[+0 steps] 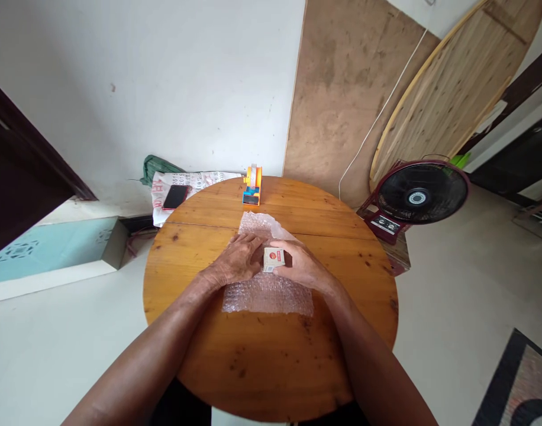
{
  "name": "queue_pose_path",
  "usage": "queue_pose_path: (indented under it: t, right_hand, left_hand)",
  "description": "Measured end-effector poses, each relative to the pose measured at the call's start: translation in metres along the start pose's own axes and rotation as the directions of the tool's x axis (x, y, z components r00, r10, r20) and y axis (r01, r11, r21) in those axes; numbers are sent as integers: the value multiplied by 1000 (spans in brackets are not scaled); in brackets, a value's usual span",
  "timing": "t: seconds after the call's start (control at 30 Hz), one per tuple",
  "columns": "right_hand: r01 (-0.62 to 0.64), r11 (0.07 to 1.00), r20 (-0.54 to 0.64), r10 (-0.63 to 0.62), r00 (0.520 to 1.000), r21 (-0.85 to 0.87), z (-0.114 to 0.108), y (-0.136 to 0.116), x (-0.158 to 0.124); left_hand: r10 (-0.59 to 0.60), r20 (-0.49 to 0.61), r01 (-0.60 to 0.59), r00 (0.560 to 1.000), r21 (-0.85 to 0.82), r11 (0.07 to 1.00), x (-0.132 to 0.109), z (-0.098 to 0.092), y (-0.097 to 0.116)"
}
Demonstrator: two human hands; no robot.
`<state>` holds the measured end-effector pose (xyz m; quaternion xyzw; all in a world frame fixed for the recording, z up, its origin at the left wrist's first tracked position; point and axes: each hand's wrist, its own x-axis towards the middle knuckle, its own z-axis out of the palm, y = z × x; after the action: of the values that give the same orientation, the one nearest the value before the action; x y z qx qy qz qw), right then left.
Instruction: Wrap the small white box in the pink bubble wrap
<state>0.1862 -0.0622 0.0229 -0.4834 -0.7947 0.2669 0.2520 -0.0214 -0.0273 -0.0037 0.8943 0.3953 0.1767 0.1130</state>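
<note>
A small white box (273,259) with a red round print lies on a sheet of bubble wrap (266,296) at the middle of the round wooden table (262,361). My right hand (303,264) holds the box from its right side, thumb at the near edge and fingers at the far edge. To the left of it, my left hand (241,260) lies flat on the bubble wrap with its fingers stretched out. Its thumb is close to the box's left side; whether they touch I cannot tell. Part of the bubble wrap is hidden under both hands.
An orange and blue tape dispenser (252,186) stands at the table's far edge. Beyond the left edge, a phone (176,197) lies on a printed white sack (160,207). A dark red fan-like device with a round black front (439,189) stands to the right.
</note>
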Motion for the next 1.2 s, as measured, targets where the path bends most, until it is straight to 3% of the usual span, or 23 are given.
queue_pose_path:
  t: [0.77,1.2]
  right_hand:
    - [-33,999,98,34,995,-5,-3,-2,-1]
    - [34,999,142,-36,989,18,-9,-1,-2]
  left_hand:
    - [11,-5,-11,1000,6,1000,0,1,-1]
    - [2,3,-2,1000,6,1000,0,1,-1]
